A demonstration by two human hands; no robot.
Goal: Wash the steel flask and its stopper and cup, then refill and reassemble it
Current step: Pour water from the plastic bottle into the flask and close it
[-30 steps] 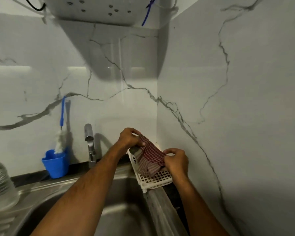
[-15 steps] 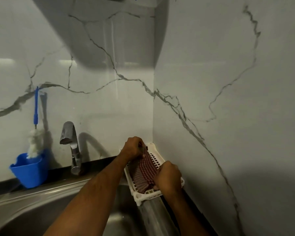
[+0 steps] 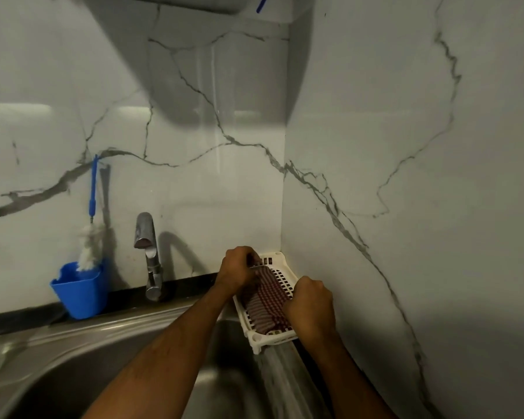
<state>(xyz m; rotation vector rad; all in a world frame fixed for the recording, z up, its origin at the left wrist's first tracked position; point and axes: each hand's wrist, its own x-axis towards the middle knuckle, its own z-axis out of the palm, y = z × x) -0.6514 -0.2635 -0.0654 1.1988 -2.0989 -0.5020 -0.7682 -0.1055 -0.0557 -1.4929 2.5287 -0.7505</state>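
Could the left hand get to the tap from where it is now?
Probably yes. The left hand grips the checked cloth in the white basket, and nothing shows between it and the tap, but it must drop the cloth first.

The sink (image 3: 73, 367) and tap (image 3: 147, 237) look like brushed, shiny metal, and the walls (image 3: 406, 146) are glossy veined marble-look panels. The perforated tray (image 3: 273, 340) is matt white plastic holding a checked woven cloth (image 3: 266, 300); the tub (image 3: 79, 294) is smooth blue plastic.
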